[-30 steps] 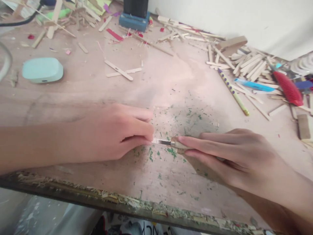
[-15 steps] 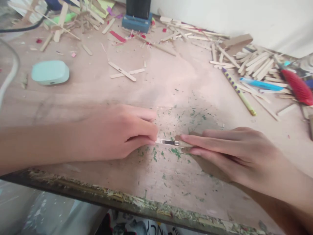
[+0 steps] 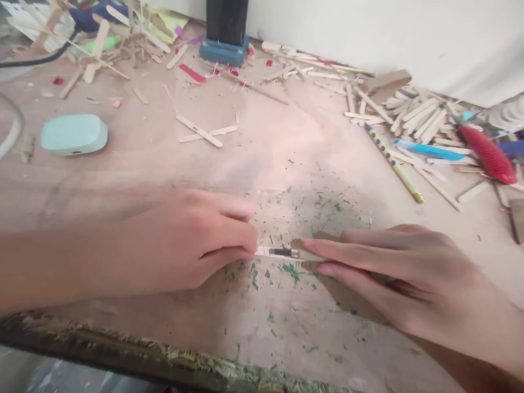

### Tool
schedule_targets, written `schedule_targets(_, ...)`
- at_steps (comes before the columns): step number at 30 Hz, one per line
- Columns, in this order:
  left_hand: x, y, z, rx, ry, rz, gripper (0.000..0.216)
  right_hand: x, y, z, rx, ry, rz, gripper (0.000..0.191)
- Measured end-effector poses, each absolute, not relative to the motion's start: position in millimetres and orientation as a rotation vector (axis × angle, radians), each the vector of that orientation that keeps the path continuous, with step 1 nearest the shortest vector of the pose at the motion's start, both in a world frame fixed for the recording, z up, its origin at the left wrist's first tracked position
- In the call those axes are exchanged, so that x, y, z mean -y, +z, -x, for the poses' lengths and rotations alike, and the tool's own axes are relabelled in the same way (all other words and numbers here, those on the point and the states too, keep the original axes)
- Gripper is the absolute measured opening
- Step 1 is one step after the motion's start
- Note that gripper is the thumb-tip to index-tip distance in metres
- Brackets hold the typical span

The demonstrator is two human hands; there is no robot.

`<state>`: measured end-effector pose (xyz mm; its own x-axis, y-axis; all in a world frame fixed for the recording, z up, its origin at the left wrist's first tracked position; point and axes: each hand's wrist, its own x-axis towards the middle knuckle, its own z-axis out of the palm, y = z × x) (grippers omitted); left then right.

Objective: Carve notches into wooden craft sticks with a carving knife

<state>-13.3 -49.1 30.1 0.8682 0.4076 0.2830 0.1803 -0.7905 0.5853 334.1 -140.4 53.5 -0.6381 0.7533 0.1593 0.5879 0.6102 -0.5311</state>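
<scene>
Low over the table, the closed fingers of my left hand (image 3: 204, 243) pinch one end of a thin pale strip that looks like a craft stick (image 3: 262, 251). My right hand (image 3: 405, 275) is closed round the pale handle of a small craft knife (image 3: 295, 253). Its silver collar and short dark blade point left and lie against the strip; I cannot tell whether the edge bites into it. Much of the handle is hidden by my fingers. Green shavings (image 3: 291, 271) are scattered on the tabletop under and around both hands.
Two crossed craft sticks (image 3: 200, 131) lie ahead. A mint-coloured case (image 3: 74, 134) is at left, and a black post on a blue base (image 3: 224, 50) stands at the back. At right are a stick pile (image 3: 423, 117), a dotted pencil (image 3: 395, 164) and a red-handled tool (image 3: 487, 153).
The view has tilted up slightly, so everything sits a little lower in the picture. Both hands keep their hold, with the knife and strip in nearly the same position.
</scene>
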Motion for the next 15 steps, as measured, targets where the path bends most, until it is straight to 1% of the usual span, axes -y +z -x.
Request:
schedule_targets(2, 50.5, 32.9, 12.0, -0.437, 0.507, -2.471, 0.050, 140.2, 54.1, -332.7, 2.465, 0.631, 1.079, 0.034)
schedule_targets(5, 52.2, 35.0, 10.0, -0.444, 0.499, -2.479, 0.053, 139.8, 53.6, -331.4, 2.467, 0.610, 1.059, 0.031)
schedule_targets(9, 53.8, 34.8, 9.0, -0.461, 0.516, -2.494, 0.059, 139.1, 52.1, -331.1, 2.470, 0.612, 1.068, 0.032)
schedule_targets(13, 54.5, 35.0, 11.4, -0.454, 0.498, -2.505, 0.059, 138.1, 49.4, -331.0, 2.466, 0.654, 1.071, 0.043)
schedule_targets(15, 54.5, 35.4, 12.9, -0.457, 0.510, -2.500, 0.059, 138.2, 47.9, -331.2, 2.458, 0.659, 1.070, 0.041)
